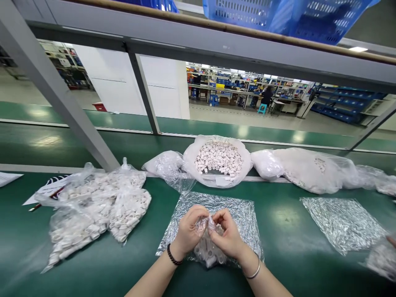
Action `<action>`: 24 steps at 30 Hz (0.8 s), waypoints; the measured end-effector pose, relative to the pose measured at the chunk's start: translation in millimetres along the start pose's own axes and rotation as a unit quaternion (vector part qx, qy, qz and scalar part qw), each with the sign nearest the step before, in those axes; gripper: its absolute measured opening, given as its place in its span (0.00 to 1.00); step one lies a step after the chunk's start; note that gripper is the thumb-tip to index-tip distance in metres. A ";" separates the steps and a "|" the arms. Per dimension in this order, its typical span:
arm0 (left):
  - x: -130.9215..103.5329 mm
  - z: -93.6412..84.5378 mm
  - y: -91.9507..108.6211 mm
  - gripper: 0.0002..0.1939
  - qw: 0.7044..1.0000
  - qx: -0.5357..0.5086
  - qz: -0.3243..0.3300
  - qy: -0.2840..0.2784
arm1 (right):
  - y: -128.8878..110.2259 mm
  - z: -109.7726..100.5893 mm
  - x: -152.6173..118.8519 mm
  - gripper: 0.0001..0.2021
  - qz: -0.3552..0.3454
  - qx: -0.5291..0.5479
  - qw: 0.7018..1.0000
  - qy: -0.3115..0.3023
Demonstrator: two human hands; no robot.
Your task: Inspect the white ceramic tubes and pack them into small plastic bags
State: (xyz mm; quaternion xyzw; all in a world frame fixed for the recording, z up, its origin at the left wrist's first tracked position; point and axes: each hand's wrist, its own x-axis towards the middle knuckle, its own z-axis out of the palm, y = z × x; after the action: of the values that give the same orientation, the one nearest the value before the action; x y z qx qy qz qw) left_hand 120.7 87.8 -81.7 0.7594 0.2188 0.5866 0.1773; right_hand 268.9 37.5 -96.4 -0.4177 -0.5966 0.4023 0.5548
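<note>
Both hands pinch the gathered neck of a clear plastic bag (208, 250) that holds small white tubular parts. My left hand (192, 226), with a dark beaded bracelet on the wrist, grips one side of the neck. On the other side, my right hand (227, 234) pinches the plastic between thumb and fingers, close to the left fingertips. The bag hangs or rests over a crinkled silvery sheet (244, 210); I cannot tell whether it touches. Beyond the sheet stands an open bag (219, 159) full of loose white parts.
Filled clear bags (102, 202) are heaped at the left beside a paper (46, 190) and pen. More bags (309, 167) line the back right. A second silvery sheet (343, 222) lies right, near another person's hand (391, 240). Blue baskets (241, 14) sit on the overhead shelf.
</note>
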 end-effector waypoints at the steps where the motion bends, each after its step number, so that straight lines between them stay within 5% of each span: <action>1: 0.0 -0.1 -0.1 0.07 1.000 0.010 0.001 0.010 | 0.9 0.4 0.1 0.16 0.016 0.033 0.999 -0.010; 4: -1.1 0.4 0.9 0.05 0.999 0.016 0.007 0.028 | 3.0 -1.2 3.3 0.28 0.077 0.140 0.986 -0.043; 9: -5.7 5.0 2.4 0.07 0.999 0.005 0.026 0.020 | 5.0 -3.6 9.2 0.21 0.137 0.153 0.978 -0.032; 17: -6.2 6.2 5.7 0.10 0.999 0.017 -0.001 -0.028 | 3.9 -8.2 12.9 0.21 0.123 0.120 0.984 0.046; 24: -2.8 4.3 1.9 0.18 0.999 -0.005 0.049 -0.013 | 1.7 -18.2 18.9 0.21 0.109 0.128 0.984 0.054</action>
State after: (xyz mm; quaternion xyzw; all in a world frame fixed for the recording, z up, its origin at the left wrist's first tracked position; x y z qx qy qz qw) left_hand 124.4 84.7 -84.1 0.7756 0.1758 0.5861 0.1548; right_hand 286.5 56.3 -90.7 -0.4266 -0.4600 0.5107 0.5879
